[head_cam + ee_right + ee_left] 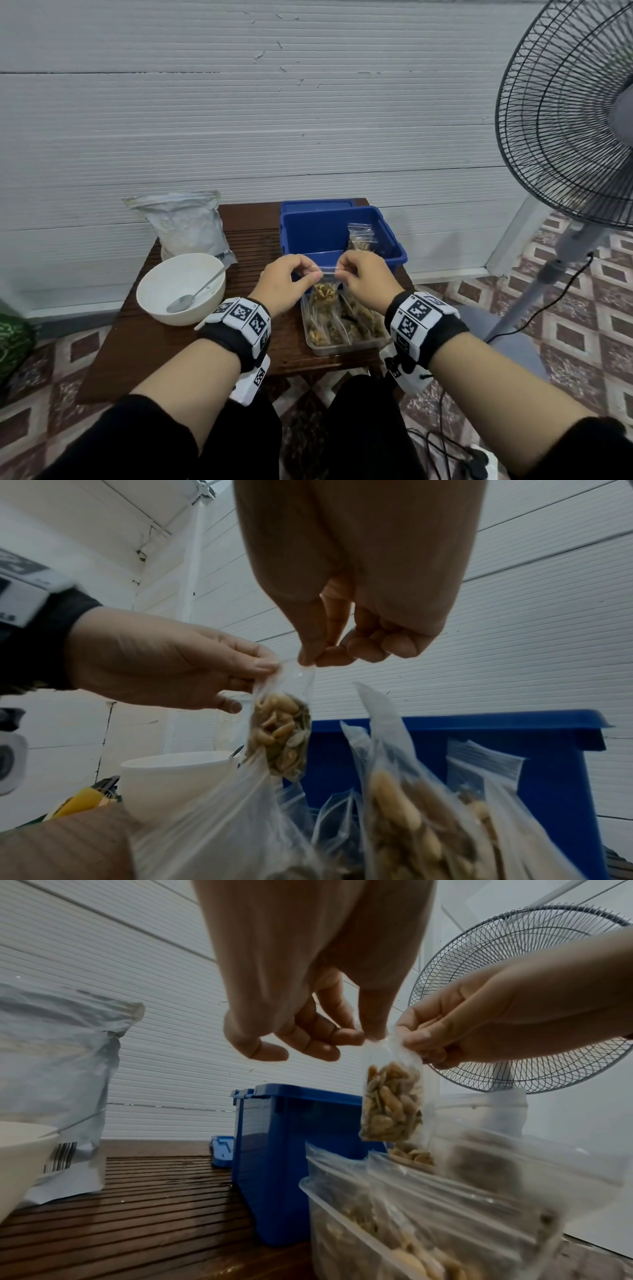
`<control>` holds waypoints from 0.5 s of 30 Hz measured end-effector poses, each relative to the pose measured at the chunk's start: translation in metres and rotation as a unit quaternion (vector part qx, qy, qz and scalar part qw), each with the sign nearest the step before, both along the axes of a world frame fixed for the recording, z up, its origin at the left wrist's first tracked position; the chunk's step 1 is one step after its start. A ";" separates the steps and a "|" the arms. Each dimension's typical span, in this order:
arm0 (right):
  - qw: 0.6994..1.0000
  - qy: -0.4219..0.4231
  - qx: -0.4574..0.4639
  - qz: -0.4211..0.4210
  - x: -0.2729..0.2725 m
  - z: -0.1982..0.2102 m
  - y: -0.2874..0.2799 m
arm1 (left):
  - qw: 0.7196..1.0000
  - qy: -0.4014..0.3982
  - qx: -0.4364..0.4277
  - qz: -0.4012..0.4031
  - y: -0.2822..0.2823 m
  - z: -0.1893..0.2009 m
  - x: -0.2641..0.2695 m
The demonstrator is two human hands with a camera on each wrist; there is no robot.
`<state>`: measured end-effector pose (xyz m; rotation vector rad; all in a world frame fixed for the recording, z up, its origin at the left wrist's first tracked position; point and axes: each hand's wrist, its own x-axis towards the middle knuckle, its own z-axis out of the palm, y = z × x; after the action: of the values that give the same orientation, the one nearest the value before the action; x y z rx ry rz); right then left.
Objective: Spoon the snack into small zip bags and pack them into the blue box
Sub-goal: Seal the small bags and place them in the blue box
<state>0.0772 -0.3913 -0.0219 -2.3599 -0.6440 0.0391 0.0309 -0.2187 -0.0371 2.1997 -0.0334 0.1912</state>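
We hold the small zip bag (pixel 324 291) in the air just above the clear tray (pixel 346 347) of filled bags, left hand (pixel 284 284) and right hand (pixel 368 279) each pinching a top corner, because its thin, light film looks limp and slippery.

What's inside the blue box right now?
The blue box holds filled zip bags standing at its right side; the rest of the visible floor looks bare. The near inner corner is hidden behind both hands and the held bag.
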 end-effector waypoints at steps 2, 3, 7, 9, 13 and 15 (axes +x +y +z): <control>1.000 -0.005 0.001 0.005 0.001 -0.002 0.000 | 1.000 -0.009 0.024 0.004 0.001 -0.002 0.002; 1.000 -0.006 0.001 0.008 0.000 -0.001 0.000 | 0.999 -0.012 0.031 0.005 0.002 -0.002 0.003; 1.000 -0.013 0.014 0.020 0.001 -0.001 -0.002 | 0.999 -0.016 0.027 0.008 0.001 0.000 0.003; 0.999 -0.023 0.008 0.020 0.003 -0.002 -0.002 | 1.000 -0.006 0.002 0.009 0.001 0.002 0.001; 0.999 -0.033 -0.002 0.024 0.004 -0.002 -0.003 | 0.999 -0.001 -0.048 0.017 0.003 0.004 -0.002; 0.999 -0.042 -0.008 0.035 0.004 -0.002 -0.003 | 0.998 0.000 -0.062 0.017 0.003 0.004 -0.003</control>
<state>0.0808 -0.3941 -0.0242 -2.3648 -0.7681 -0.0236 0.0275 -0.2158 -0.0327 2.0767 0.0149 0.2073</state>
